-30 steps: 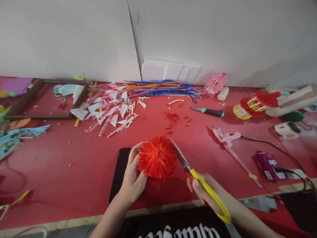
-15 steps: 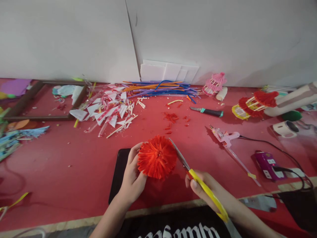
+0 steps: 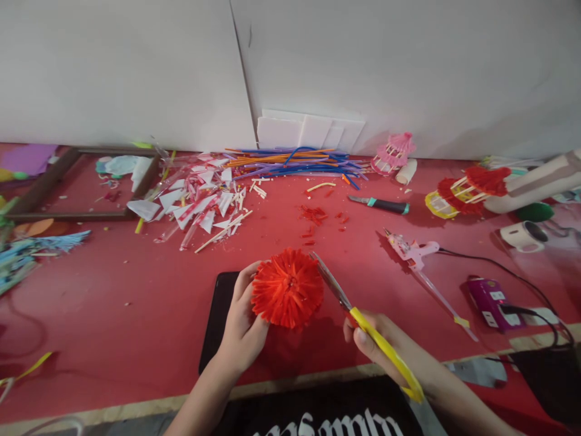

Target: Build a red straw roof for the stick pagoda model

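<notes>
A round red pompom (image 3: 287, 289) of bristly strips is held near the front edge of a red tabletop (image 3: 149, 321); clock directions are taken from it. The person's left hand (image 3: 245, 327), at 8 o'clock, is closed around its side, some fingers hidden behind it. The right hand (image 3: 377, 357), at 4 o'clock, grips yellow-handled scissors (image 3: 372, 333). Their blades slant up and left, the tip just beside the pompom's edge at 1 o'clock; whether it touches, I cannot tell.

A flat black device (image 3: 215, 324) lies partly under the left hand. Small red clippings (image 3: 314, 214) are scattered at 1 o'clock. At 12 o'clock, by the wall (image 3: 136, 72), rests a bundle of blue, orange and purple stems (image 3: 295, 162), with white boards (image 3: 313, 130) leaning behind. At 10 o'clock sits a heap of white and pink scraps (image 3: 200, 200).

At 2 o'clock lies a utility knife (image 3: 385, 206), with a red-and-yellow model tower (image 3: 469, 191) farther out. Between 2 and 3 is a pink glue gun (image 3: 411, 249). Around 3 o'clock are a white mug (image 3: 517, 235) and a purple power adapter (image 3: 490, 303) with a black plug in it.
</notes>
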`<state>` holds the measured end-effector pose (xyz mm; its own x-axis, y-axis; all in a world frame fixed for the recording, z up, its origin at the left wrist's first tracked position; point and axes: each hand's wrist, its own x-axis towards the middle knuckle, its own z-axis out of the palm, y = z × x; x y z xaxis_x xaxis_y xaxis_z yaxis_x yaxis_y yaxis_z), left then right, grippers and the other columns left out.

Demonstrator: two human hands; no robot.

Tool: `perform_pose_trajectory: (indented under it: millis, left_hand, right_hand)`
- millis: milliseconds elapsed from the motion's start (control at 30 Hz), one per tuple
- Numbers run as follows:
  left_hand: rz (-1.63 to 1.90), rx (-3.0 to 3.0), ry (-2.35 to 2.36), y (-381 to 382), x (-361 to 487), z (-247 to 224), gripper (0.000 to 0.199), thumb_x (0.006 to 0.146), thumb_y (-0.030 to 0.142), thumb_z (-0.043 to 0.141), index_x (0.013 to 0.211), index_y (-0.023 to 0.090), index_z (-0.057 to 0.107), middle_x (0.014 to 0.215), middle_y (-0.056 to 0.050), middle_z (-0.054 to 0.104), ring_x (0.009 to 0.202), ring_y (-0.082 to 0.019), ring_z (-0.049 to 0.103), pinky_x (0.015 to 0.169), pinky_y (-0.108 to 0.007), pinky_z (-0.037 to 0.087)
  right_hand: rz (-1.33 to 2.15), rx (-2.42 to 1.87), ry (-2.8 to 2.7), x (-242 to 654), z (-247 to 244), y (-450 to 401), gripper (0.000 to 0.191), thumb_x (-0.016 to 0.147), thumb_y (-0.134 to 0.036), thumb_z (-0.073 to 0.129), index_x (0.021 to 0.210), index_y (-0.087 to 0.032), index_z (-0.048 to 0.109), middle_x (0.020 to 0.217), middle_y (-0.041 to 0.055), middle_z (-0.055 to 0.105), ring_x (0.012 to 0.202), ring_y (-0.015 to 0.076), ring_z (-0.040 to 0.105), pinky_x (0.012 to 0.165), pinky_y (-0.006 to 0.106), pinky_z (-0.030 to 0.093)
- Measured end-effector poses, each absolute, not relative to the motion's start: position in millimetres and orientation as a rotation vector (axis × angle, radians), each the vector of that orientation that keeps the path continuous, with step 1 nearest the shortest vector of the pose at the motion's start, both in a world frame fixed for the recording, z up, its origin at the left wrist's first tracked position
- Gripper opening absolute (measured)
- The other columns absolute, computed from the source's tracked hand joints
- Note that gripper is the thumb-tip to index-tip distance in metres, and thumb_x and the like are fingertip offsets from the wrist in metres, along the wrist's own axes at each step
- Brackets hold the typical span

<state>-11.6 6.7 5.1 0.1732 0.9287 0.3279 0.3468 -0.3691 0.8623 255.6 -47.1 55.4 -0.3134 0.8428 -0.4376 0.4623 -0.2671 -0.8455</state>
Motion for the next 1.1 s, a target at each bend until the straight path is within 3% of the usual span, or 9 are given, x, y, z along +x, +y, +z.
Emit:
perform_pose_trajectory:
  millis: [267,667,900,1100]
  left_hand:
    - [1.186,1.827,1.216,6.5,-11.6,5.4,0.025,0.099,0.021,0.052,0.119,0.024,0.067,0.135,-0.01,0.055,0.124,-0.025,0.059,0.104,-0.038,0.055]
    - [1.17,1.843,1.199,6.3,-11.8,8.2,0.027,0.099,0.018,0.051,0.12,0.025,0.066,0.139,-0.009,0.053,0.127,-0.023,0.058,0.104,-0.036,0.054]
    - [1.169,1.828,1.208,6.5,-11.5,8.8,0.027,0.098,0.02,0.05,0.119,0.023,0.067,0.137,-0.012,0.056,0.126,-0.027,0.059,0.102,-0.041,0.056]
    - [1.166,1.822,1.211,5.8,-11.8,8.1,0.026,0.099,0.02,0.051,0.119,0.023,0.067,0.138,-0.012,0.055,0.127,-0.027,0.059,0.103,-0.041,0.056]
  right_hand:
    - [1.617,-1.511,-1.777,259.5,51.7,-49.1,0.069,0.091,-0.083,0.032,0.089,-0.018,0.055,0.077,0.0019,0.052,0.064,0.0119,0.043,0.058,0.026,0.035]
    - [1.618,-1.624,-1.712,251.6,55.9,-42.0,0.077,0.084,-0.092,0.027,0.08,-0.019,0.053,0.073,0.0,0.043,0.065,0.0125,0.038,0.054,0.026,0.028]
    - [1.595,-1.626,-1.696,247.1,53.2,-45.5,0.072,0.089,-0.088,0.022,0.066,-0.022,0.039,0.059,-0.0035,0.034,0.055,0.01,0.032,0.049,0.025,0.023]
    - [1.67,-1.62,-1.575,247.8,50.3,-48.2,0.069,0.09,-0.086,0.03,0.063,-0.022,0.031,0.054,-0.0056,0.029,0.05,0.0076,0.025,0.046,0.025,0.015]
